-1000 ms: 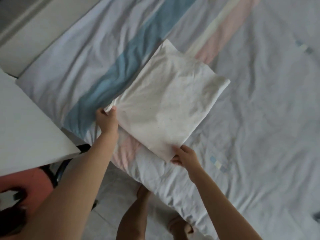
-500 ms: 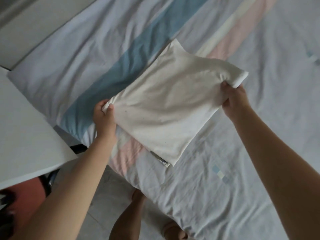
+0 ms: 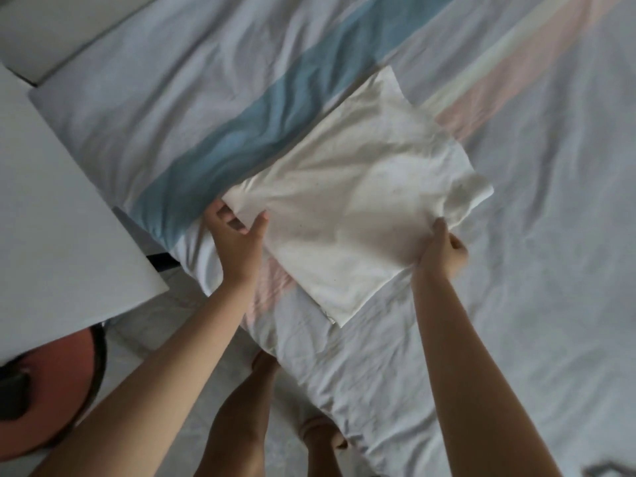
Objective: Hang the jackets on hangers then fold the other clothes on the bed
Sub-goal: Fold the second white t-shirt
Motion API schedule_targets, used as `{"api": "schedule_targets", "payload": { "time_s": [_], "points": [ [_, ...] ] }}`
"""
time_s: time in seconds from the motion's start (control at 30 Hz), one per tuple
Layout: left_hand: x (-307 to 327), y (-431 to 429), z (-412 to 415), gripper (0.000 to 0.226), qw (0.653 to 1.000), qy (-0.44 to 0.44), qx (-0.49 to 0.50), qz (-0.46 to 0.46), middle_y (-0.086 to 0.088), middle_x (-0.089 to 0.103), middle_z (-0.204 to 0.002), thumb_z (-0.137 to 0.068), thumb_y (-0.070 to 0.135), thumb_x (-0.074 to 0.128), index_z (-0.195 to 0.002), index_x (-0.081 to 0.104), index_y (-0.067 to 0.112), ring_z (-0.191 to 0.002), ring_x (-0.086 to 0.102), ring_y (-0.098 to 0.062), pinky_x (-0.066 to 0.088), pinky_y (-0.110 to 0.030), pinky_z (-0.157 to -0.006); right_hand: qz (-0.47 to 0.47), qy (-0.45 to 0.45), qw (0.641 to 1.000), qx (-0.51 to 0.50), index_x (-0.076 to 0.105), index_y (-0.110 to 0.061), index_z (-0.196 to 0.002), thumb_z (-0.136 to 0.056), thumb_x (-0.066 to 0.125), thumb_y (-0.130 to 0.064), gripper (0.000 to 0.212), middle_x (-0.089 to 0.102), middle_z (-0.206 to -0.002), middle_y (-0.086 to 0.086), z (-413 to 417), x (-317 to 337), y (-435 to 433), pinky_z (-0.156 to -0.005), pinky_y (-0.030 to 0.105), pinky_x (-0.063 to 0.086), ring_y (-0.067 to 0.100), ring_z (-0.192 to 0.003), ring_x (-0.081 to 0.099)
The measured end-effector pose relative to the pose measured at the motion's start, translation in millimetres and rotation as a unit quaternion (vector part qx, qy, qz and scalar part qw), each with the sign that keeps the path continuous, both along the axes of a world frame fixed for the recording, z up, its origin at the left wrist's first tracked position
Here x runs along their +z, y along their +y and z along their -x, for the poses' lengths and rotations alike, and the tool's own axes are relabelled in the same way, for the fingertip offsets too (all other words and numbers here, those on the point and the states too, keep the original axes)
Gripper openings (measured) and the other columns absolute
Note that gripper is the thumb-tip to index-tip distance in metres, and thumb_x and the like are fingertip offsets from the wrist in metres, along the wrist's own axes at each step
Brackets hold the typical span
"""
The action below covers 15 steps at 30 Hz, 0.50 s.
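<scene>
Now the white garment [image 3: 347, 201], already folded to a rough square, is on the near part of the bed [image 3: 533, 270], set cornerwise across the blue stripe [image 3: 241, 132] and the pink one of the sheet, with its nearest corner close to the bed's edge. Whether its middle rests on the sheet or is a little lifted, I cannot tell. The left hand [image 3: 237, 239] holds the left corner, with the thumb [image 3: 260, 220] on top and the other fingers going under the cloth, so it pinches the layers together. The right hand [image 3: 442, 251] has its fingers curled round the right edge, just below a small bunched flap, and the fabric pulls into creases toward this grip. The cloth looks thin, soft and light, without any stiffness, so I judge it will sag and the layers will slide open if it is held at one point only. It seems better to take it at two opposite corners or edges, with all the layers caught between thumb and fingers, and to keep it lightly stretched. It is not fragile and not slippery. A white desk [image 3: 51, 201] stands just beside the bed on the left.
</scene>
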<state>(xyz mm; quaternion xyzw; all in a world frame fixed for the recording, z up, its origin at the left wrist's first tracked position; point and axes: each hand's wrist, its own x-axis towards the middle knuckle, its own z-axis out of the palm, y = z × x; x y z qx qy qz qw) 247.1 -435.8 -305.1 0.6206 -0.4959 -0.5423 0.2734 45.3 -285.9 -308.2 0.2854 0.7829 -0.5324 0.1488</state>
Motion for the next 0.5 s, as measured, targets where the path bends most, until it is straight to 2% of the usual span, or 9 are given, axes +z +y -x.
{"api": "schedule_targets", "payload": {
  "time_s": [0.1,0.2,0.27,0.3,0.37,0.43,0.47,0.5],
  "points": [
    [6.4,13.9,-4.9,0.071,0.999,0.019,-0.026,-0.010,-0.002,0.050,-0.125,-0.082,-0.004,0.065,-0.140,0.027,0.011,-0.102,0.057,-0.003,0.049,-0.019,-0.083,0.022,0.023,0.998,0.046,0.057,-0.010,-0.101,-0.088,0.066,-0.016,0.017,0.056,-0.079,-0.006,-15.6,1.0,11.9,-0.058,0.012,0.044,0.003,-0.065,0.051],
    [4.2,7.2,-8.4,0.068,0.999,-0.014,-0.008,0.034,0.007,0.052,-0.114,-0.086,-0.009,0.057,-0.143,0.025,0.007,-0.094,0.057,0.011,0.046,-0.013,-0.080,-0.012,0.080,0.996,0.032,0.054,-0.017,-0.088,-0.087,0.061,-0.007,0.012,0.053,-0.077,-0.008,-3.3,1.8,20.1,-0.064,0.014,0.043,0.004,-0.067,0.051],
    [2.4,9.3,-5.2,0.064,0.998,-0.040,0.025,0.034,0.002,0.052,-0.112,-0.086,-0.009,0.055,-0.143,0.026,0.004,-0.097,0.059,0.001,0.045,-0.015,-0.083,-0.056,0.088,0.994,0.022,0.054,-0.018,-0.087,-0.083,0.056,0.001,0.020,0.055,-0.082,-0.007,0.9,2.7,18.5,-0.066,0.015,0.043,0.013,-0.079,0.054],
    [3.3,10.4,-3.7,0.064,0.993,-0.095,0.030,0.064,-0.005,0.050,-0.118,-0.086,-0.005,0.055,-0.143,0.027,0.003,-0.106,0.057,-0.013,0.044,-0.020,-0.089,-0.123,0.112,0.985,0.034,0.056,-0.015,-0.095,-0.079,0.053,0.003,0.024,0.058,-0.090,-0.002,-2.5,5.0,12.5,-0.072,0.019,0.042,0.020,-0.089,0.055],
    [5.4,29.3,4.6,0.066,0.959,-0.227,-0.023,0.171,-0.017,0.037,-0.135,-0.084,0.006,0.056,-0.144,0.028,0.005,-0.124,0.040,-0.031,0.032,-0.038,-0.104,-0.272,0.237,0.923,0.132,0.056,-0.007,-0.113,-0.072,0.053,-0.002,0.041,0.058,-0.114,0.009,-8.5,8.5,2.0,-0.087,0.028,0.034,0.031,-0.108,0.051],
    [5.3,50.0,16.6,0.068,0.893,-0.261,-0.221,0.292,-0.017,0.027,-0.146,-0.088,0.030,0.054,-0.147,0.026,0.013,-0.135,0.026,-0.032,0.019,-0.051,-0.110,-0.256,0.367,0.828,0.338,0.052,-0.008,-0.128,-0.077,0.052,-0.013,0.051,0.051,-0.133,0.012,-10.2,14.2,-24.5,-0.102,0.034,0.029,0.031,-0.125,0.043],
    [0.8,60.2,18.7,0.073,0.839,-0.271,-0.332,0.335,-0.015,0.025,-0.150,-0.087,0.047,0.051,-0.148,0.027,0.017,-0.139,0.022,-0.034,0.015,-0.057,-0.111,-0.232,0.402,0.752,0.467,0.048,-0.011,-0.136,-0.084,0.049,-0.020,0.053,0.046,-0.141,0.011,-10.2,12.8,-38.3,-0.109,0.039,0.024,0.031,-0.133,0.037],
    [-7.5,66.3,22.3,0.083,0.789,-0.292,-0.409,0.354,-0.013,0.024,-0.154,-0.081,0.064,0.049,-0.148,0.027,0.022,-0.142,0.019,-0.036,0.010,-0.064,-0.110,-0.223,0.411,0.646,0.603,0.042,-0.016,-0.142,-0.089,0.044,-0.028,0.055,0.040,-0.148,0.008,-5.9,8.1,-54.3,-0.114,0.045,0.020,0.031,-0.139,0.031]
  ]
}}
